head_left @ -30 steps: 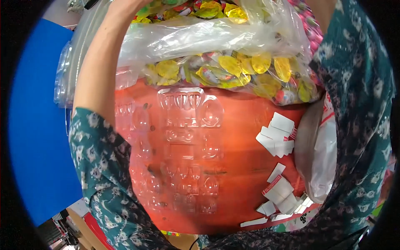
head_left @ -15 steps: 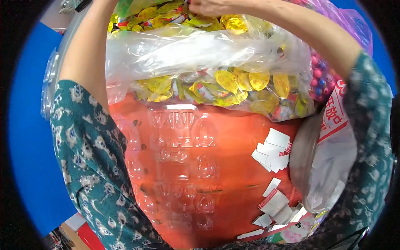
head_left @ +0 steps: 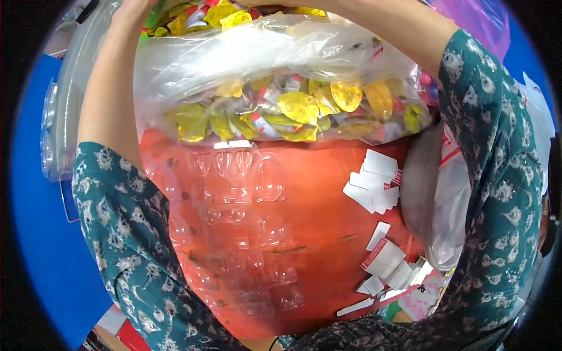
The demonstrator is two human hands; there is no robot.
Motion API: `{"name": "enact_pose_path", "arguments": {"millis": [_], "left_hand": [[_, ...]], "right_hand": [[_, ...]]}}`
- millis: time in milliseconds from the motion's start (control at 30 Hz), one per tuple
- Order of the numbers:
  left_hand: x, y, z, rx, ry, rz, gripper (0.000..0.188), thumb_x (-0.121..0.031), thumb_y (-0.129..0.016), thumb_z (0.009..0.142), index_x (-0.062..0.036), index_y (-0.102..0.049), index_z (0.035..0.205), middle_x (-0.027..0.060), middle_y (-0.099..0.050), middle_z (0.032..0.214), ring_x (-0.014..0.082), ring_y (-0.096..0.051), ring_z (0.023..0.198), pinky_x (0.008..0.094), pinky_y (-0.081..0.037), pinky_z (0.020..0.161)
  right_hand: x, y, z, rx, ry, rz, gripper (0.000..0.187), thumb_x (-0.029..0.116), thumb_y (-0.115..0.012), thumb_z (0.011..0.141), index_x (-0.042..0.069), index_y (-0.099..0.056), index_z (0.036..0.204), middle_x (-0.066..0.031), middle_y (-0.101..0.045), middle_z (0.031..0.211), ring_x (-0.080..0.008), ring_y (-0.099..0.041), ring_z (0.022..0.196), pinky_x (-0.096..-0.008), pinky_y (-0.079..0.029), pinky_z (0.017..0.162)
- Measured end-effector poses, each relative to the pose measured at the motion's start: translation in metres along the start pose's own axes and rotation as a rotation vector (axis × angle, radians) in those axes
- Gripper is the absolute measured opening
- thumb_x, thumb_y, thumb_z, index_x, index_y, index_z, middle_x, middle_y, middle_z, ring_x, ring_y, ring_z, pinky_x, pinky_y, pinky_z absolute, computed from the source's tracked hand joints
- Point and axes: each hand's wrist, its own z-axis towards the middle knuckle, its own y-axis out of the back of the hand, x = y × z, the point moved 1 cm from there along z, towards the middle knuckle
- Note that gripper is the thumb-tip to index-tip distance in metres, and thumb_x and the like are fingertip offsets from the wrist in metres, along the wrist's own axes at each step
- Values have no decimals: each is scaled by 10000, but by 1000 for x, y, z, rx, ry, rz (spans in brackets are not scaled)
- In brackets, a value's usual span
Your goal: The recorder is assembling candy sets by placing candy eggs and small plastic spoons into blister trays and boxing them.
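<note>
Both arms reach away from me to the top edge of the view. My left hand (head_left: 139,4) is mostly cut off there, beside a bit of green plastic. At the mouth of a big clear plastic bag (head_left: 234,55), over yellow foil-like pieces (head_left: 236,20), my right hand (head_left: 281,3) shows only in part. The fingers of both hands are out of sight, so what they hold cannot be told. Through the bag's near side more yellow wrapped pieces (head_left: 301,107) show, with red and white bits among them.
Clear moulded plastic trays (head_left: 272,228) lie on the orange-red table surface (head_left: 328,228). White cards (head_left: 380,164) are strewn at the right, near a round translucent tub (head_left: 418,199) with a plastic bag. Purple plastic (head_left: 474,23) stands far right; clear containers (head_left: 50,134) are at the left.
My right forearm has shifted up and left, and both hands sit closer to the top edge. The table things appear slightly higher and further left in view.
</note>
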Motion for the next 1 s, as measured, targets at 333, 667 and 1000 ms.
{"name": "enact_pose_path", "arguments": {"millis": [333, 667, 1000], "left_hand": [[12, 51, -18, 298, -57, -409, 940, -427, -685, 678, -40, -228, 1402, 288, -330, 1330, 419, -311, 1252, 435, -252, 1055], [-94, 135, -142, -89, -461, -574, 201, -66, -650, 738, 1, -598, 921, 198, -575, 1046, 312, -575, 990, 384, -493, 794], [-172, 78, -195, 81, -1071, -210, 456, -236, -495, 804, -145, -463, 1250, 56, -361, 1339, 209, -295, 1298, 460, -328, 975]], "right_hand": [[-18, -7, -219, -87, 251, -108, 531, 404, -390, 904, 1, -474, 1240, -141, -514, 1239, -244, -489, 1093, -380, -356, 976], [-22, 0, -89, -65, -90, -1277, 129, 187, -675, 621, 110, -694, 723, -66, -656, 742, -245, -615, 690, -418, -496, 597], [-63, -9, -27, -571, 541, -511, 223, 153, -562, 786, 26, -536, 967, -171, -611, 821, -318, -596, 786, -431, -466, 647]]}}
